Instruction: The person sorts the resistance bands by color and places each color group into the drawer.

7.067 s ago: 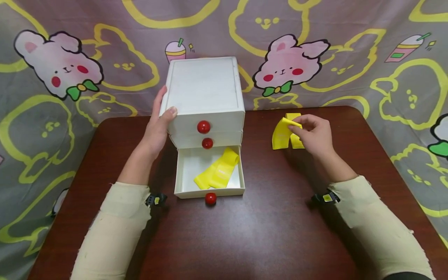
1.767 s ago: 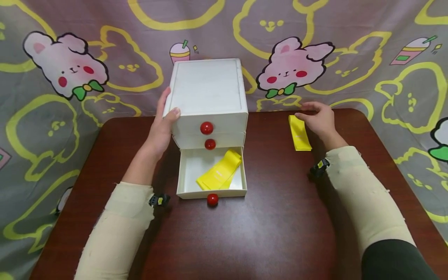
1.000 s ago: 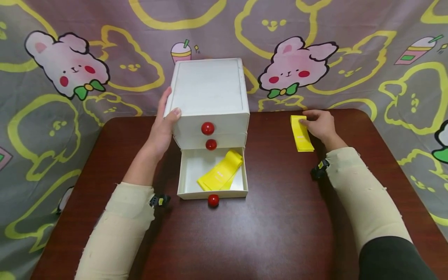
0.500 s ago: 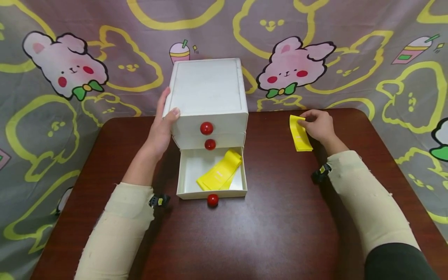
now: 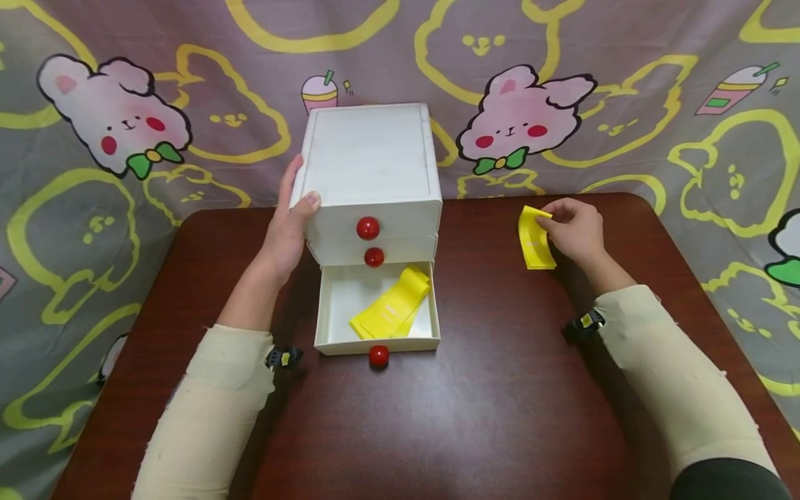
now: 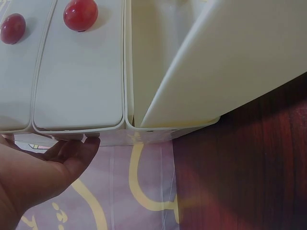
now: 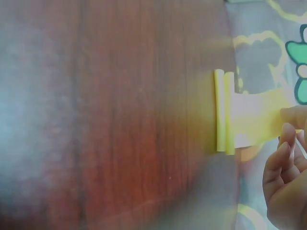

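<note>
A white drawer cabinet [image 5: 369, 156] with red ball knobs stands at the back of the table, its bottom drawer [image 5: 334, 305] pulled out. My left hand [image 5: 284, 239] holds its left side, thumb on the top front edge; in the left wrist view the fingers [image 6: 76, 151] bend against the side wall. Flat folded yellow bands [image 5: 390, 309] with white print lie in the drawer; how many overlap I cannot tell. To the right, my right hand [image 5: 575, 229] pinches the upper end of another folded yellow band [image 5: 534, 243]. Its two lower ends [image 7: 225, 112] show in the right wrist view.
The dark brown table [image 5: 450, 417] ends at a patterned cloth backdrop [image 5: 387, 62] behind and at both sides. Two upper drawers with red knobs [image 5: 368, 228] are closed above the pulled-out one. Wrist cameras [image 5: 284, 357] sit on both sleeves.
At 7.1 s ago two yellow pieces showed at the right; one shows now, and those in the drawer lie differently. My right hand has since pinched the band and raised its upper end.
</note>
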The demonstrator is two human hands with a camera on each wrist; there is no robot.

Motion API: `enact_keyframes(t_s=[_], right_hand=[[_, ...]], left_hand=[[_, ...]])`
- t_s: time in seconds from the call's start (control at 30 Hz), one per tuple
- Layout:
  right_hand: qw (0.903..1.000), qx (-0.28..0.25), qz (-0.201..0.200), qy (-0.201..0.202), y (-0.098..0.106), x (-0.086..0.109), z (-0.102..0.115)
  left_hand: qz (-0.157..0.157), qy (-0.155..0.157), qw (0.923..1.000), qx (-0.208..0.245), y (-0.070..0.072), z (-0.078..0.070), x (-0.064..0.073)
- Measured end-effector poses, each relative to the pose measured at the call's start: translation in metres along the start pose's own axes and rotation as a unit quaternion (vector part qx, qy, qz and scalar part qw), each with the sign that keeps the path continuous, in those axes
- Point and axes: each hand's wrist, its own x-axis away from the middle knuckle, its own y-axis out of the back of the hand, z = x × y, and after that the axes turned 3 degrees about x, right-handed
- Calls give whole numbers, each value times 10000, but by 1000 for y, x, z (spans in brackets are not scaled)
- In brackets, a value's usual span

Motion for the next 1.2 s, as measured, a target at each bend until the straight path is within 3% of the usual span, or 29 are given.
enact_keyframes(t_s=[0.27,0.7,1.03,1.2], right_hand=[[9987,-241,-423,133,9,16,10],[9948,-735,-431,556,23,45,42],[9850,-1344,-495,967,23,65,76],[9781,-1670,-466,1151,30,88,110]], left_hand=[[-3,5,10000,-33,0,1,0],[-51,-21,10000,76,1,1,-1],[-109,-12,9999,105,1,3,-1],[-107,-11,9999,32,1,4,-2]])
